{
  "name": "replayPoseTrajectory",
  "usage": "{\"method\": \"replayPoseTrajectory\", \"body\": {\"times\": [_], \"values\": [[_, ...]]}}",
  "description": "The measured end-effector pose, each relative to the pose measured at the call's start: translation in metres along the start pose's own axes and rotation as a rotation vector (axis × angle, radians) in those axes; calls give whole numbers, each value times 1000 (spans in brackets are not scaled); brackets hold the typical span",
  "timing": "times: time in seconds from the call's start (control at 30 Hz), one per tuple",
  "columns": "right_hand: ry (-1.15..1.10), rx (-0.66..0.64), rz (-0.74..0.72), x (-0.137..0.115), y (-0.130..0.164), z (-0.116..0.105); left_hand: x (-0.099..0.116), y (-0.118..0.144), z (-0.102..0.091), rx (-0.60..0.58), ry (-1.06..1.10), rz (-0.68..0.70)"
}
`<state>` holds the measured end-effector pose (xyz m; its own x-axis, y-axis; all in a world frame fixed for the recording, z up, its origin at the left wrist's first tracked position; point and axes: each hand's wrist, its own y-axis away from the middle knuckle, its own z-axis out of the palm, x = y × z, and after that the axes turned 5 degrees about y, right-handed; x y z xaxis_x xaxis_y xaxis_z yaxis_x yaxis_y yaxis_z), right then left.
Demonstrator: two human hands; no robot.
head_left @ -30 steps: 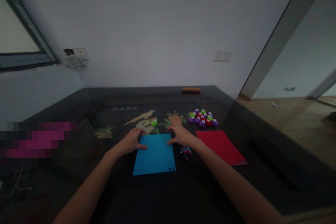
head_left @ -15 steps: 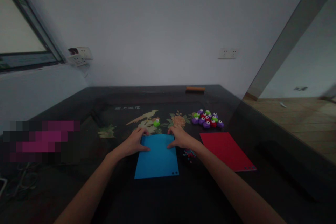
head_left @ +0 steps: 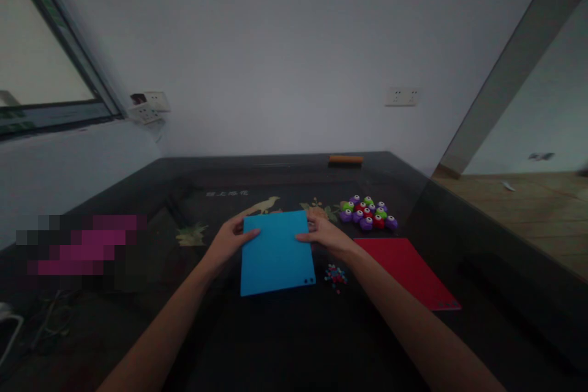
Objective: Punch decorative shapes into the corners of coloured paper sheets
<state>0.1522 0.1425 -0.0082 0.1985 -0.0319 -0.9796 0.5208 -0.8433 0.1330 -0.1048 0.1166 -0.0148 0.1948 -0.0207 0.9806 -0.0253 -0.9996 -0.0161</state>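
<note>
A blue rectangular sheet [head_left: 278,257] is raised and tilted over the table in front of me, with two dark dots near its lower right corner. My left hand [head_left: 229,240] grips its upper left edge, thumb on the front face and fingers behind. On the upper right edge my right hand [head_left: 329,236] has the same hold. A small pile of red, blue and white bits [head_left: 335,275] lies under my right wrist. The lone green eyeball toy seen earlier is hidden, apparently behind the sheet.
A cluster of purple, green and red eyeball toys [head_left: 367,214] sits at the right. Nearer me lies a red sheet [head_left: 404,263], partly under my right forearm. A brown bar-shaped object [head_left: 345,160] rests at the back edge of the black table [head_left: 257,343].
The blue sheet has come up off the table and its top edge has risen. Both hands have shifted from its top corners to grip its sides.
</note>
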Motion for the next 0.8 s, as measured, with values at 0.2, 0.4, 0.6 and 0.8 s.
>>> {"method": "replayPoseTrajectory", "body": {"times": [0.2, 0.4, 0.6, 0.8], "values": [[85, -222, 16, -5, 6, -2, 4, 5, 4, 94, 136, 2], [93, -16, 6, -13, 6, 1, 3, 7, 13, 0, 202, -62], [58, 48, -34, -20, 9, -5, 3, 7, 18, -73, 119, -66], [14, 30, -40, -18, 11, -6, 1, 6, 19, -72, 105, 37]]}}
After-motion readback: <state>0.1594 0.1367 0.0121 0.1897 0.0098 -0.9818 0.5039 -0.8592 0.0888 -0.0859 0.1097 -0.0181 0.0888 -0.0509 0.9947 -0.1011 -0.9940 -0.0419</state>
